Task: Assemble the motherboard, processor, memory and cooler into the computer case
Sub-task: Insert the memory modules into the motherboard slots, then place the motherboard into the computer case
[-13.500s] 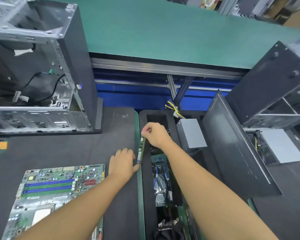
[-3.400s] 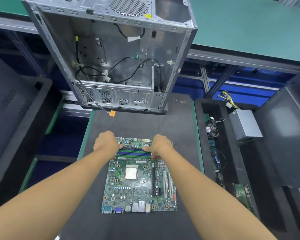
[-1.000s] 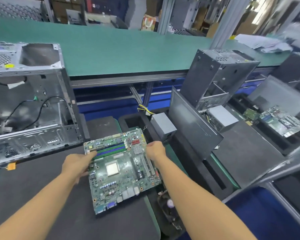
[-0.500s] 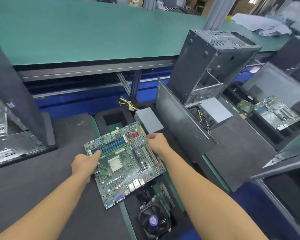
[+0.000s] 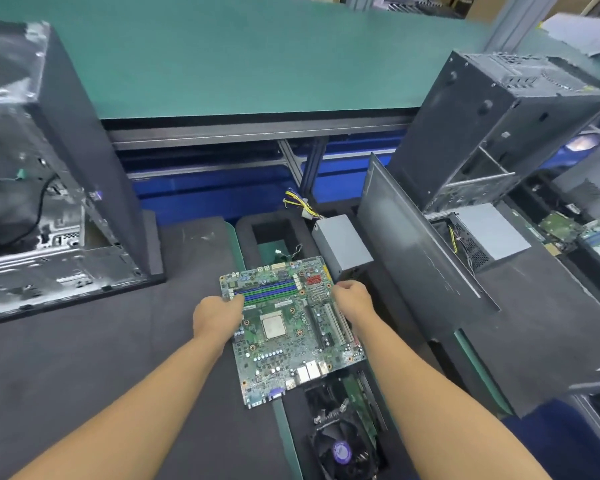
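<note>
1. Motherboard is between your two hands, turned at an angle. It lies across the seam where the dark mat meets the foam tray. It looks lifted rather than resting, though this cannot be confirmed.
2. Your left hand grips the left edge beside the memory slots. Your right hand grips the right edge above the long card slots. Both hands have their fingers curled round the board. The edge hold is judged sound: it keeps your fingers off the parts and spreads the load.
3. The processor sits in its socket near the middle of the board, uncovered. No cooler is fitted over it. Whether memory sticks are seated cannot be told.
4. The cooler lies in the tray just below the board's near edge, fan upward.
5. The computer case stands open well to your left, with loose black cables inside. These are judged a snag risk on entry.
6. A grey power supply sits just beyond the board's far corner. A leaning side panel and a second case crowd your right. The path left over the mat appears free.
</note>
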A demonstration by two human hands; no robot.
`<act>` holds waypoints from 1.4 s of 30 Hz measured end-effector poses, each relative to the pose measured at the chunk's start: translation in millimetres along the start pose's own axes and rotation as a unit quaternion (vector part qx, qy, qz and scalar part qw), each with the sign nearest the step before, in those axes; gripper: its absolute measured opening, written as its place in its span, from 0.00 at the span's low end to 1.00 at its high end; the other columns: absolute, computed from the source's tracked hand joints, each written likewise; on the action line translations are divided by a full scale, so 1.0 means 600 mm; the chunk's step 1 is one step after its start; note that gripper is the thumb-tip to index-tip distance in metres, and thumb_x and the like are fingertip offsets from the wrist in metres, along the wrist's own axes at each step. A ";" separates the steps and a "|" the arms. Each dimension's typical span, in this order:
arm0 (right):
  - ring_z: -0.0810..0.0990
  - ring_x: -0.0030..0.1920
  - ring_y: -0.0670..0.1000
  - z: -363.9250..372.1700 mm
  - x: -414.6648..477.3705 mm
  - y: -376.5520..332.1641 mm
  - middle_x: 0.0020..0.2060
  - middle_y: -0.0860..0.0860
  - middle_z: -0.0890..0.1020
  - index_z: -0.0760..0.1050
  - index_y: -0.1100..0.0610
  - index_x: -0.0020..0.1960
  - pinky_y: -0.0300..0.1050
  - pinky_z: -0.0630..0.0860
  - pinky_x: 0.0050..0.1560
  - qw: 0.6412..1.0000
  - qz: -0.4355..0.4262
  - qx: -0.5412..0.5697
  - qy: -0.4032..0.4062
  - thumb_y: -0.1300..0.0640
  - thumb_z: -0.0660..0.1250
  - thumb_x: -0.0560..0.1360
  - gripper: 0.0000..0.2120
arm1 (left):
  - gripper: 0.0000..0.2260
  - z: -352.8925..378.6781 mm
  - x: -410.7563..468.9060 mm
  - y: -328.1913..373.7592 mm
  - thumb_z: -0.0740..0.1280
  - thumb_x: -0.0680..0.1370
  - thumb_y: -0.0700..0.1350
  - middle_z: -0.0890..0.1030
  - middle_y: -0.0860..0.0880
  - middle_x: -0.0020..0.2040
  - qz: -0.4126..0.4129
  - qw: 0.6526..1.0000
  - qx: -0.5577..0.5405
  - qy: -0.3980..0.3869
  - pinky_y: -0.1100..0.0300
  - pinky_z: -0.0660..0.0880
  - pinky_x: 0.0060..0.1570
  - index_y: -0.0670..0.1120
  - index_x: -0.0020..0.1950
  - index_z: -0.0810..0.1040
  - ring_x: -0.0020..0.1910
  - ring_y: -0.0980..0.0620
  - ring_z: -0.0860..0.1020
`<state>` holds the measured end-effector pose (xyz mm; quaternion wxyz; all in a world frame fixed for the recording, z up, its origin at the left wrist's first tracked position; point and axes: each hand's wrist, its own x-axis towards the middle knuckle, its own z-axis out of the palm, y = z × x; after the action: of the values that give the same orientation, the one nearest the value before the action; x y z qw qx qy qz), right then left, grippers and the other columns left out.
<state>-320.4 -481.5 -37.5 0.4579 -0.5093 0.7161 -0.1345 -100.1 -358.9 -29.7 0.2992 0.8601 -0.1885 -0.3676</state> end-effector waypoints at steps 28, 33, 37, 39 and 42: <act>0.76 0.57 0.49 0.388 -0.289 -0.313 0.60 0.48 0.74 0.65 0.53 0.73 0.43 0.73 0.55 0.962 -0.209 0.091 -0.153 0.51 0.68 0.79 0.25 | 0.04 -0.438 0.031 -0.179 0.62 0.81 0.45 0.80 0.56 0.46 0.223 0.953 -0.098 0.182 0.64 0.74 0.42 0.52 0.53 0.74 0.43 0.59 0.78; 0.76 0.57 0.57 0.431 -0.300 -0.368 0.54 0.52 0.78 0.71 0.55 0.60 0.49 0.72 0.55 0.967 -0.248 0.062 -0.011 0.50 0.68 0.77 0.15 | 0.13 -0.500 0.049 -0.190 0.65 0.78 0.44 0.72 0.49 0.60 0.201 0.941 -0.048 0.269 0.49 0.70 0.62 0.45 0.62 0.72 0.60 0.50 0.72; 0.78 0.42 0.50 0.428 -0.298 -0.374 0.43 0.47 0.80 0.72 0.51 0.55 0.42 0.68 0.37 0.962 -0.261 0.082 0.015 0.58 0.64 0.78 0.07 | 0.27 -0.525 0.077 -0.195 0.67 0.76 0.54 0.70 0.38 0.67 -0.061 0.933 -0.275 0.225 0.42 0.69 0.64 0.38 0.68 0.67 0.63 0.38 0.71; 0.76 0.40 0.48 0.424 -0.298 -0.376 0.40 0.44 0.77 0.72 0.51 0.53 0.42 0.68 0.36 0.961 -0.269 0.056 0.022 0.60 0.63 0.78 0.06 | 0.41 -0.530 0.090 -0.202 0.67 0.74 0.63 0.62 0.42 0.75 -0.127 0.902 -0.384 0.150 0.43 0.65 0.69 0.42 0.76 0.55 0.70 0.40 0.66; 0.76 0.38 0.48 0.416 -0.306 -0.380 0.39 0.45 0.77 0.72 0.52 0.53 0.44 0.69 0.41 0.959 -0.282 0.020 0.031 0.61 0.64 0.77 0.07 | 0.50 -0.536 0.111 -0.208 0.69 0.68 0.69 0.57 0.46 0.78 -0.144 0.870 -0.457 0.113 0.43 0.63 0.71 0.47 0.79 0.48 0.73 0.42 0.62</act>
<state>26.9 -358.3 71.9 0.3892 -0.6770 0.5545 -0.2876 196.6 -180.9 31.2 0.6218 0.6804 0.1617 -0.3525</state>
